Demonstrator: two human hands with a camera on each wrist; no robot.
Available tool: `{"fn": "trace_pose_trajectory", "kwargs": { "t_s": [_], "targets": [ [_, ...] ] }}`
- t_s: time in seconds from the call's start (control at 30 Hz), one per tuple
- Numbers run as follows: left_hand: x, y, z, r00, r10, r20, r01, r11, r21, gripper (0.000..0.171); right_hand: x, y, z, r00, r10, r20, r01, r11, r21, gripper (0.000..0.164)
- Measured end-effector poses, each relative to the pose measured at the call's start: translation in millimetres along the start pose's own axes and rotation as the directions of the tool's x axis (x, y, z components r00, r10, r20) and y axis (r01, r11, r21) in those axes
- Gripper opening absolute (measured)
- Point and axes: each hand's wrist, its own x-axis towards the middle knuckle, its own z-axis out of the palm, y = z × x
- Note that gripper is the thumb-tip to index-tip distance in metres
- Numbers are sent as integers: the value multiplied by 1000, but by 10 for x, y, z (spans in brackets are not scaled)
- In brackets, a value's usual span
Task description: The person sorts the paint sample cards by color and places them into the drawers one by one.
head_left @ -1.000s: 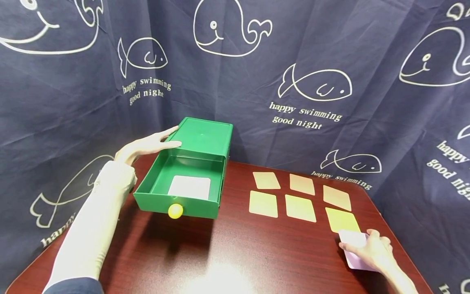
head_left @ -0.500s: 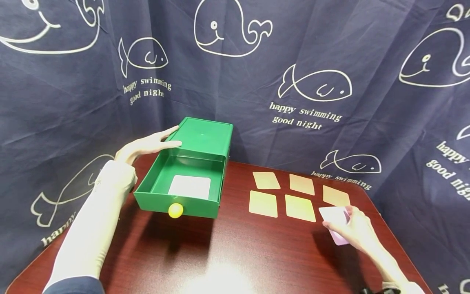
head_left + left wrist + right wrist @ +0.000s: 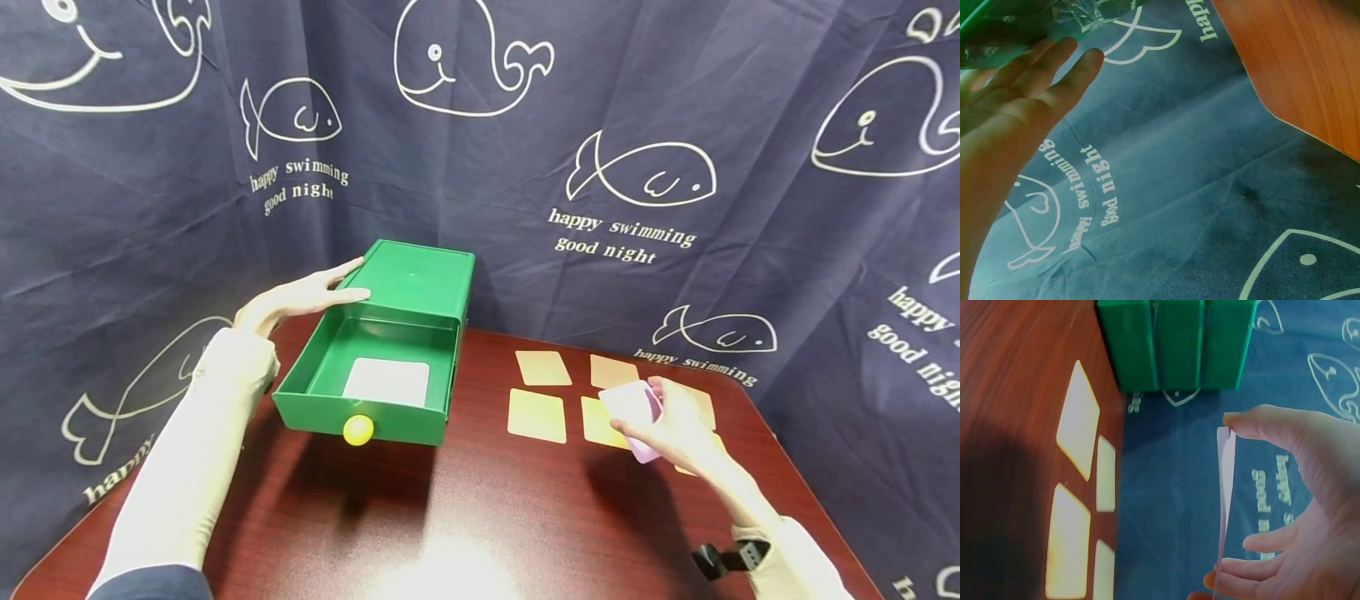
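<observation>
A lilac square of paper [image 3: 628,407], slightly bowed, is pinched between the thumb and fingers of my right hand [image 3: 686,429], held above the yellow squares. In the right wrist view the paper [image 3: 1225,475] appears edge-on, thumb at one edge and fingertips at the opposite one. On the left, my left hand [image 3: 292,300] rests with extended fingers against the top side edge of a green drawer unit [image 3: 412,275]. Its top drawer [image 3: 322,411], with a yellow round knob [image 3: 358,430], is pulled out. A white square of paper [image 3: 388,381] lies inside that drawer.
Several yellowish paper squares [image 3: 537,415] lie in two rows on the reddish-brown table [image 3: 517,517], partly covered by my right hand. A dark blue curtain [image 3: 517,183] with white fish drawings hangs behind and at both sides. A black device sits at my right wrist.
My right hand has picked up a yellow square from the near right of the rows, then moved left and away from me with the lilac paper over the middle squares. My left hand stays put.
</observation>
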Motion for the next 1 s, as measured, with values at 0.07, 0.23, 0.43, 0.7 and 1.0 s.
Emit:
{"fn": "trace_pose_trajectory", "kwargs": {
  "t_s": [0.07,0.23,0.43,0.7,1.0],
  "targets": [
    [-3,-4,-4,1000,-8,1,8,1000,-4,80,38,-88,19,1000,-11,15,11,1000,12,87],
    [4,-9,-4,1000,-8,6,8,1000,-13,81,135,-252,67,997,-71,31,71,997,16,81],
    [12,-8,-2,1000,5,5,-5,1000,-26,80,285,-430,134,989,-142,50,143,990,-15,79],
    [4,8,-14,1000,6,-3,-6,1000,-23,79,390,-661,154,979,-179,94,179,984,1,79],
    [16,-11,-16,1000,-10,-10,10,1000,-16,81,460,-924,162,964,-239,118,238,971,29,78]
  ]
}}
